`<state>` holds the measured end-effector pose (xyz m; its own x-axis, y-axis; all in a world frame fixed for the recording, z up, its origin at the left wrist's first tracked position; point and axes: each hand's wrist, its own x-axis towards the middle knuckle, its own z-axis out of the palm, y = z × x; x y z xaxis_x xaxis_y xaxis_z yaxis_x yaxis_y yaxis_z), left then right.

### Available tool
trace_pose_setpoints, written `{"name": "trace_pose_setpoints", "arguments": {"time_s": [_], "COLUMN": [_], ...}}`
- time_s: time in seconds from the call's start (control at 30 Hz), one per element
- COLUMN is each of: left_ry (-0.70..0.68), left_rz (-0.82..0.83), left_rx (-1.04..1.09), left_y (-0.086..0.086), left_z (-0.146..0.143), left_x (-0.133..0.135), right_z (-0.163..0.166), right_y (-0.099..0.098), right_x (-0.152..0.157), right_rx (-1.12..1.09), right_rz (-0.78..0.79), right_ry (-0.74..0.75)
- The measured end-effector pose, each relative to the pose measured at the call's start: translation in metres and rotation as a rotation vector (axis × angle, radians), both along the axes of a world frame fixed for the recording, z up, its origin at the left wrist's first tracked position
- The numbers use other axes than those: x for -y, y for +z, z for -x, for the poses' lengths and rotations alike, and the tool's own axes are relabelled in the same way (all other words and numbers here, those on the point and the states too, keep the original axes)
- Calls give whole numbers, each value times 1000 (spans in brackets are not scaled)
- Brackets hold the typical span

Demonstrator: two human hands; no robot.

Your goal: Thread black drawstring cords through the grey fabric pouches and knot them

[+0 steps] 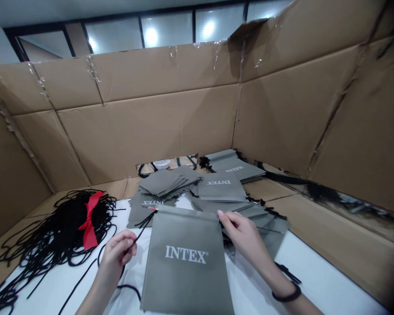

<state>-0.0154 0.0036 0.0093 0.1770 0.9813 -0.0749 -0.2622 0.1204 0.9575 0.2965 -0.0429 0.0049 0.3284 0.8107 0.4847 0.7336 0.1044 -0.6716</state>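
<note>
A flat grey drawstring bag [185, 280] printed INTEX lies in front of me on the white surface. My left hand [120, 249] is closed on a black cord [144, 223] that runs to the bag's top left corner. By that corner a thin tool with a red part [150, 208] points left; its kind is too small to make out. My right hand [241, 227] pinches the bag's top right corner between thumb and fingers. A black band [287, 294] circles the right wrist.
To the left lies a bundle of black cords [65, 223] tied with a red ribbon [89, 221]. Behind the front bag are several stacked grey bags [218, 186], some with cords. Tall cardboard walls [170, 118] enclose the white work surface [318, 267], with a cut-out low in the back.
</note>
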Motion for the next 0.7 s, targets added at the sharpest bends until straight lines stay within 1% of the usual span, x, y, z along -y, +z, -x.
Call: {"name": "trace_pose_setpoints", "arguments": {"time_s": [0.2,0.33,0.4,0.5,0.7], "left_ry": [-169,-208,-161,-38,166], "left_rz": [-49,-6,16,29,44], "left_rx": [-87,-119,-105,-14,228], "left_y": [-10,-16,-17,-14,4], "left_z": [0,-1,-2,0,14], "left_x": [3,-2,-6,-10,-13], "right_z": [-2,-4,-5,-8,-10], "right_y": [3,4,3,2,3], "right_x": [0,-1,-1,-2,-2], "right_rx": [61,11,-23,-59,-30], "right_rz": [-46,-34,-33,-41,-77], "right_ry": [-56,-47,-31,-3,33]}}
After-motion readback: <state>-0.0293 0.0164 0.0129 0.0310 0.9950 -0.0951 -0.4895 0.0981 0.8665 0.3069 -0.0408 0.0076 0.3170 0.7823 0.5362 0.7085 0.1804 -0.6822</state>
